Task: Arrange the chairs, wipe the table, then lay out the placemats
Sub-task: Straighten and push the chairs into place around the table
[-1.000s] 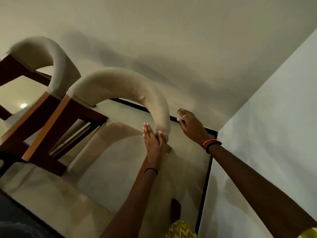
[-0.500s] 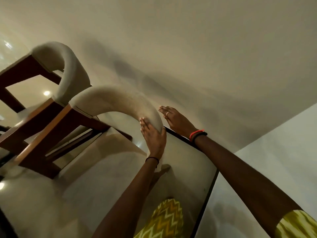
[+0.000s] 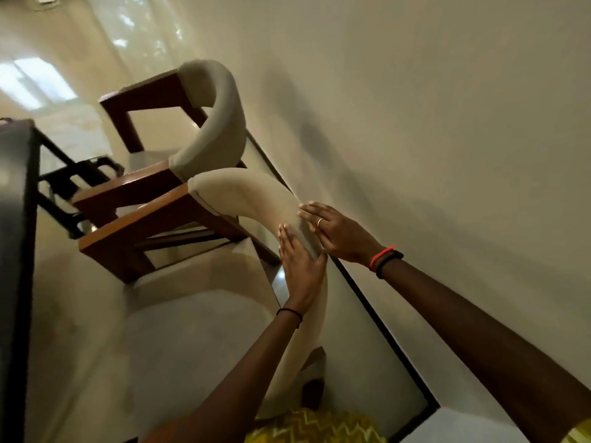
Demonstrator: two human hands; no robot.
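Two chairs with wooden frames and curved beige padded backs stand side by side along the wall. On the near chair (image 3: 249,193), my left hand (image 3: 299,270) lies flat with straight fingers against the inner face of the backrest. My right hand (image 3: 339,231) touches the outer face of the same backrest with spread fingers, between the chair and the wall. The far chair (image 3: 220,123) stands just beyond, its arm close to the near chair's arm. The dark table (image 3: 16,219) shows at the left edge.
A plain wall (image 3: 415,123) with a black skirting strip (image 3: 367,298) runs close along the right of the chairs. The near chair's grey seat (image 3: 192,330) is below my left arm. Glossy pale floor stretches away at the top left.
Both hands have stayed on the near chair's backrest. My view has swung left, so the table edge and more of the floor now show, and the chair back sits closer to me.
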